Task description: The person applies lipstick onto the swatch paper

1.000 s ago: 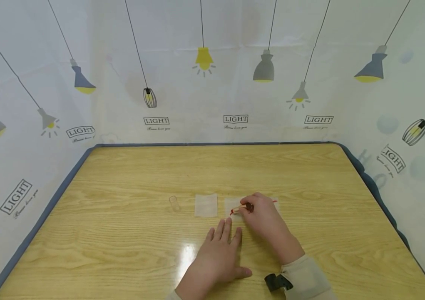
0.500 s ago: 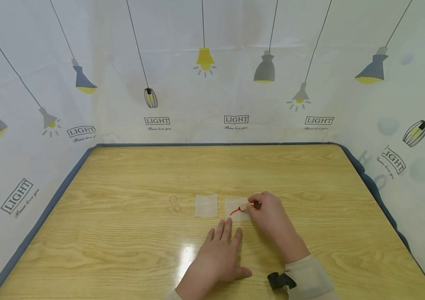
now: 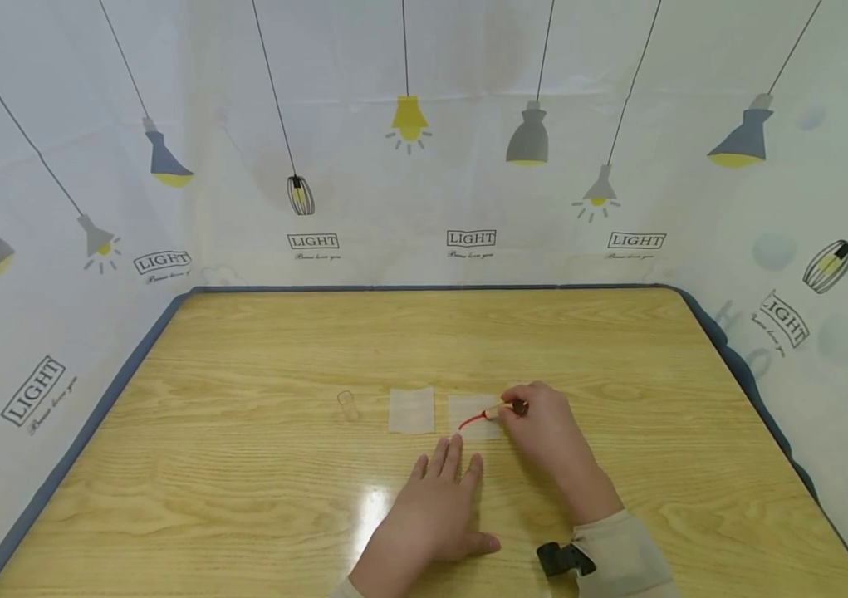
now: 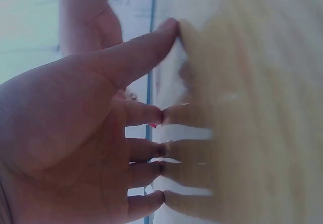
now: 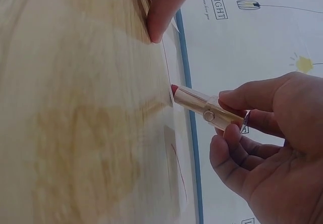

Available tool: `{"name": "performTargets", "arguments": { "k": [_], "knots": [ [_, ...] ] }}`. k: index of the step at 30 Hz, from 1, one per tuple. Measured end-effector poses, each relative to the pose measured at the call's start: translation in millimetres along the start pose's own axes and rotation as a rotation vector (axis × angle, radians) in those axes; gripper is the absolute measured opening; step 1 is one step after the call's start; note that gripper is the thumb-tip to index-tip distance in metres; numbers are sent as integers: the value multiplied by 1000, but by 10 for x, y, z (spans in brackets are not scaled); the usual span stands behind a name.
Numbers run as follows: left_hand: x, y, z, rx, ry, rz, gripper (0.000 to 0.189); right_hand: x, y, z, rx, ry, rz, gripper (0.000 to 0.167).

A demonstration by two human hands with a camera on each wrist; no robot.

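Observation:
My right hand (image 3: 549, 423) pinches a lipstick (image 5: 199, 105) between thumb and fingers; it has a clear and gold case. Its red tip meets a small pale sheet (image 3: 474, 430), where a curved red streak (image 3: 469, 419) runs back toward the lower left. My left hand (image 3: 434, 511) has its fingers stretched and spread, fingertips down on the table at that sheet's near edge. The left wrist view shows the fingertips and thumb of the left hand (image 4: 75, 128) against the glossy tabletop, palm raised.
A second pale sheet (image 3: 412, 411), unmarked, lies to the left, with a small transparent cap-like piece (image 3: 349, 405) beyond it. In the right wrist view another sheet (image 5: 174, 168) bears a red line. Printed cloth walls (image 3: 364, 166) surround the wooden table (image 3: 244, 349).
My right hand has moved the lipstick to the right and slightly up across the sheet, and the red streak behind it has grown longer. The left hand has stayed put.

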State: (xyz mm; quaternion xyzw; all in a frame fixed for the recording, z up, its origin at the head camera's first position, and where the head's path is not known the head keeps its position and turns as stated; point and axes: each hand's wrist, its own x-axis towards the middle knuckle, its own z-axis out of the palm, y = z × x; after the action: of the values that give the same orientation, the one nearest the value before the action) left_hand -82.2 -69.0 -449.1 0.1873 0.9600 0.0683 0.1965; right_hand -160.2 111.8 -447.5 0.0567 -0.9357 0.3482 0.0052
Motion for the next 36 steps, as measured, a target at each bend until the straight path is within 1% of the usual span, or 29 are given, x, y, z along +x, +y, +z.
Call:
{"name": "performTargets", "arguments": {
  "k": [4, 7, 10, 16, 18, 24, 28, 32, 36],
  "knots": [
    [9, -40, -29, -60, 28, 13, 98, 8, 2, -2, 0, 2, -6, 18],
    [1, -54, -54, -72, 53, 22, 92, 10, 6, -1, 1, 0, -6, 18],
    [-10, -96, -59, -96, 63, 39, 87, 7, 2, 1, 4, -4, -5, 18],
    [-16, -264, -89, -262, 67, 69, 76, 13, -8, -4, 9, -13, 5, 18],
    [-28, -297, -106, -290, 67, 73, 75, 19, -4, -7, 14, -14, 16, 19],
    [-44, -305, -169, -268, 64, 74, 73, 30, 6, -39, 68, 5, 79, 25],
    [-51, -312, -200, -259, 86, 63, 69, 28, 3, -76, 99, 19, 104, 26],
    [-78, -362, -219, -269, 146, 36, 65, 33, 4, -96, 127, 14, 109, 27],
    [-125, -436, -237, -246, 235, 10, 60, 51, -13, -102, 133, 5, 103, 28]
  ]
}}
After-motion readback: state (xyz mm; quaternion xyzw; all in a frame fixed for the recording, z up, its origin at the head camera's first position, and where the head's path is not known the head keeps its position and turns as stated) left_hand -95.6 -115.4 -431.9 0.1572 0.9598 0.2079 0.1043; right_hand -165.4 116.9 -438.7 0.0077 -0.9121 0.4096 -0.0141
